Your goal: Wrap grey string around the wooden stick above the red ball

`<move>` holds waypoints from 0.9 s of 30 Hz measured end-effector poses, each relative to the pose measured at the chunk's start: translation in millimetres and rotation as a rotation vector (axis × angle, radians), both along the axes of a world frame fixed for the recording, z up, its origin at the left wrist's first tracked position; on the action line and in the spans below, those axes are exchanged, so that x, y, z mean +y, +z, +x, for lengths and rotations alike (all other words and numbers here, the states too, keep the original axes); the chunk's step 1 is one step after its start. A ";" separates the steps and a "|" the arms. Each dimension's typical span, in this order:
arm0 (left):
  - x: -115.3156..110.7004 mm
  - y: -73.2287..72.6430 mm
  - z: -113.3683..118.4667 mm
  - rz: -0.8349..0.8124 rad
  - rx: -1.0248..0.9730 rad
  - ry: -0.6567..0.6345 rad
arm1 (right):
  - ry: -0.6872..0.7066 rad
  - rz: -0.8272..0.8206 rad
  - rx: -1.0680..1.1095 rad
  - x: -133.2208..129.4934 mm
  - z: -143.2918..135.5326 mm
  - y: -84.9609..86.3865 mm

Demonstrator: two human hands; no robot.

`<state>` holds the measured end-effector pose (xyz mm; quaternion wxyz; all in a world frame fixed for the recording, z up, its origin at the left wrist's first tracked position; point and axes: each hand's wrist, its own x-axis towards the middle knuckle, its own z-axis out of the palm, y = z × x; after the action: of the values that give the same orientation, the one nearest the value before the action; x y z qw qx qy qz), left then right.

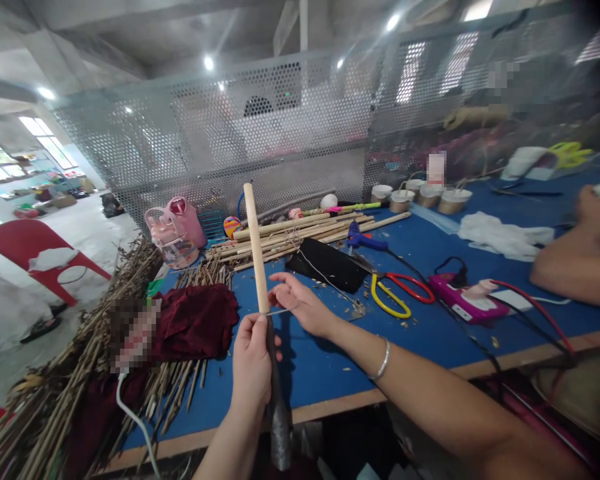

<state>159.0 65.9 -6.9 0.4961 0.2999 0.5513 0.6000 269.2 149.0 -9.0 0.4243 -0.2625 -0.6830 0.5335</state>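
My left hand (253,357) is closed around a wooden rod (256,247) standing nearly upright over the table. The rod's upper part is pale and bare, while its lower part has a dark covering (279,413) that looks silvery near the bottom end. A thin grey strand (281,311) runs sideways from the rod, at the top of the dark covering, to my right hand (303,303). That hand pinches the strand, with its upper fingers curled loosely beside the rod; whether it is wire or cord I cannot tell.
Dry twigs (80,333) and a dark red cloth (195,320) lie at left. Beyond the rod are several wooden sticks (320,230). On the right are yellow-and-red-handled scissors (393,297), a blue glue gun (365,237), a purple power strip (467,300) with cables, and another person's arm (570,260).
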 end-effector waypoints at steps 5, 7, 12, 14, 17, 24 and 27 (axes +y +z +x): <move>-2.4 2.1 -4.2 -0.004 0.016 0.005 | 0.269 -0.005 -0.223 24.7 60.3 31.4; -2.2 2.0 -4.0 -0.003 0.015 -0.005 | 0.375 -0.043 -0.094 27.4 76.4 44.6; -2.7 1.2 1.1 0.013 0.056 -0.019 | 0.228 -0.111 0.113 11.2 46.0 40.0; -3.8 1.9 2.3 0.020 0.073 0.000 | 0.338 -0.151 -0.089 2.1 24.6 27.7; -4.9 3.4 1.9 0.029 0.085 0.020 | 0.371 -0.151 -0.306 -7.2 7.2 15.5; -6.2 0.9 -2.0 0.037 0.045 -0.058 | 0.126 -0.125 -0.235 -6.3 11.6 26.2; -6.8 1.3 -3.0 0.087 -0.031 -0.081 | 0.130 -0.158 -0.173 -3.9 10.1 25.5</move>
<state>156.0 59.1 -5.5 0.5151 0.3339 0.5043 0.6074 279.2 145.1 16.5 0.3064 -0.2951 -0.6884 0.5875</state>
